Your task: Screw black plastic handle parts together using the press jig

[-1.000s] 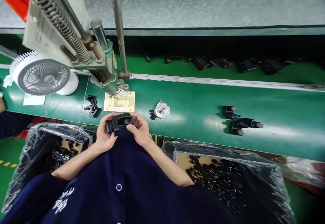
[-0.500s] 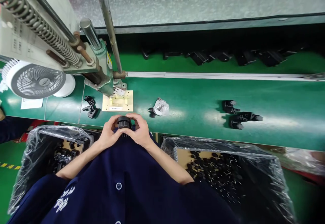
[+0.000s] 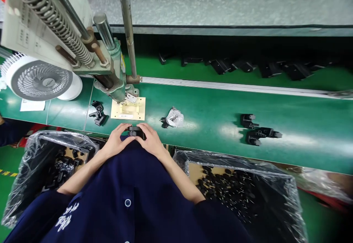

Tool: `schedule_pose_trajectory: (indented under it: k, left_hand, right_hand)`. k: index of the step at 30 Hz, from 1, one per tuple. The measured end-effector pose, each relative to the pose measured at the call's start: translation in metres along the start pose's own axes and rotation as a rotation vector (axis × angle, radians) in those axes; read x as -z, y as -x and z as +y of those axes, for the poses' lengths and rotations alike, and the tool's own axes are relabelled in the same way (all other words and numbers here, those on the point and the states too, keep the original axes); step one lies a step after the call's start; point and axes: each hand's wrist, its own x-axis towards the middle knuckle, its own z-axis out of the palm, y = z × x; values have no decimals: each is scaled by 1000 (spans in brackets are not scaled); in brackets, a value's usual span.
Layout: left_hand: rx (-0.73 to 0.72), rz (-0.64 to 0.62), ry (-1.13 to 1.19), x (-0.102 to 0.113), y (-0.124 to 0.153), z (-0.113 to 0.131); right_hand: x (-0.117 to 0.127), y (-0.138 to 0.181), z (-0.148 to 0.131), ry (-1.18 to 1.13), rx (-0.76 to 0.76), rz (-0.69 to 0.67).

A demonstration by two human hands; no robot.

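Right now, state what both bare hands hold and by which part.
A rounded black plastic part, gripped at opposite ends by the left hand and the right hand.

A white fan [image 3: 41, 79] with a grey grille stands on the green table [image 3: 206, 103], partly hiding a white sheet [image 3: 32, 105].

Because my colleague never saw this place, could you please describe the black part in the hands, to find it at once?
Find the green bench, then the press on its left part, over a cream plate. Just below that plate in the picture, the left hand and right hand hold the black part between them. Other black pieces lie about; only this one is held.
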Motion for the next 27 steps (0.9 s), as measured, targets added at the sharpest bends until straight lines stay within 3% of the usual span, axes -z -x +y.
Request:
schedule_pose_trajectory:
  k: [5, 13, 22, 27]
  left_hand:
    - [25, 6, -23, -5, -21, -36]
    - [20, 109, -25, -11, -40, -78]
    - [-56, 366, -125, 11, -83, -110]
    - [-97, 405, -215, 23, -106, -131]
  right_hand:
    - [-14, -4, 32, 274, 5, -55]
    - [-37, -31, 68, 375, 49, -102]
    - [-61, -105, 75, 528, 107, -94]
    - [-70, -130, 84, 606, 127, -125]
